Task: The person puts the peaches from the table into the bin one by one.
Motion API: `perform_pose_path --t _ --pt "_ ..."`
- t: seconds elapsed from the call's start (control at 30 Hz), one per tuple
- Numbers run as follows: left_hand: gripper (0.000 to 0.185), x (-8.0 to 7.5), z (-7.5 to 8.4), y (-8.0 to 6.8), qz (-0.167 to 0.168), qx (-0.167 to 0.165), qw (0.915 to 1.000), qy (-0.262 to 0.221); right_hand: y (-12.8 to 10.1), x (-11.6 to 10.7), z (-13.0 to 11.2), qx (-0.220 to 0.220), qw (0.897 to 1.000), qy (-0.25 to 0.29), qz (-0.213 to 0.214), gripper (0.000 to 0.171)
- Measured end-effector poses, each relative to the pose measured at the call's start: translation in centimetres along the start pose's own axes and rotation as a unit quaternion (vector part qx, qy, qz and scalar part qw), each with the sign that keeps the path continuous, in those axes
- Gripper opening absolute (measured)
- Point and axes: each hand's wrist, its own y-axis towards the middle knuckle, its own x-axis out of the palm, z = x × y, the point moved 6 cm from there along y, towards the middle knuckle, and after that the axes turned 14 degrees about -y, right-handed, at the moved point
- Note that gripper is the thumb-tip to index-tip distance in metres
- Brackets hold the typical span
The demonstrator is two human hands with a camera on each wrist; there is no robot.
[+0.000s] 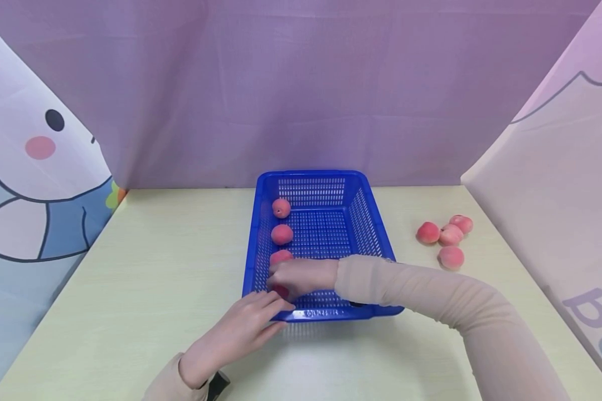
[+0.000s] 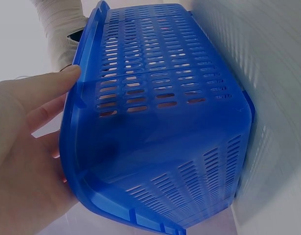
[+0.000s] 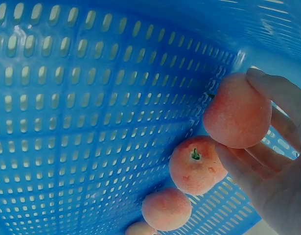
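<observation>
A blue slotted basket stands on the table. Three peaches lie in a row along its left wall. My right hand reaches into the near left corner, fingers curled round a fourth peach. In the right wrist view the held peach sits in my right hand just above the other peaches. My left hand rests with straight fingers on the basket's near left corner; in the left wrist view, my left hand lies against the basket's rim.
Several more peaches lie on the table right of the basket. Cloth panels wall in the back and both sides. The pale tabletop stretches left of the basket.
</observation>
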Motion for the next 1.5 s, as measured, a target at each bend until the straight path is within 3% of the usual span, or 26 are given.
perform_pose_path --t 0.47,1.03,1.5 --pt "0.025 -0.2 0.0 0.1 -0.001 0.001 1.0000 -0.002 0.4 0.2 0.1 -0.004 1.000 -0.010 -0.002 0.019" --pt "0.025 -0.3 0.0 0.1 -0.004 0.003 1.0000 -0.001 0.9 0.5 0.2 0.002 1.000 0.017 -0.023 0.022" --pt "0.024 -0.3 -0.1 0.2 0.001 0.003 1.0000 -0.003 -0.1 -1.3 0.7 0.036 0.999 0.010 -0.039 0.030"
